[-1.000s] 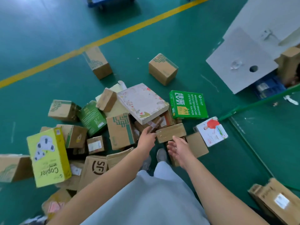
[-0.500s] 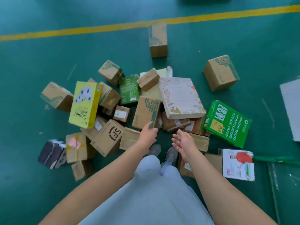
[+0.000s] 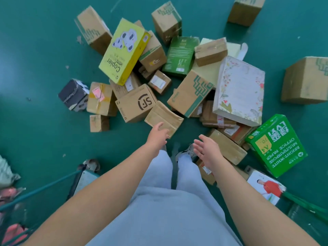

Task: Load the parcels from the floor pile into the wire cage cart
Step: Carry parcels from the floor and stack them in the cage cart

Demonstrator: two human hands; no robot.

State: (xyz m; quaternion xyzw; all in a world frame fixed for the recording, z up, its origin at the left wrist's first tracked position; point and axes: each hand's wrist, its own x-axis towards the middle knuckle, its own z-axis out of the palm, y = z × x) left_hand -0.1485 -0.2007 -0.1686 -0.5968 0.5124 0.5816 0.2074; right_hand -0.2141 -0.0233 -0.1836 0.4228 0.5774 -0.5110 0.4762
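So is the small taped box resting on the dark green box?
Touching. In the head view the taped box overlaps the dark green box's upper right corner and lies tilted across it, with no gap between them.

Prob. a warehouse: green painted floor (image 3: 35, 50), courier parcels (image 3: 136, 103), cage cart (image 3: 40, 189).

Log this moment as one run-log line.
left hand: open, over flat brown parcel | right hand: open, empty | floor pile: unloaded
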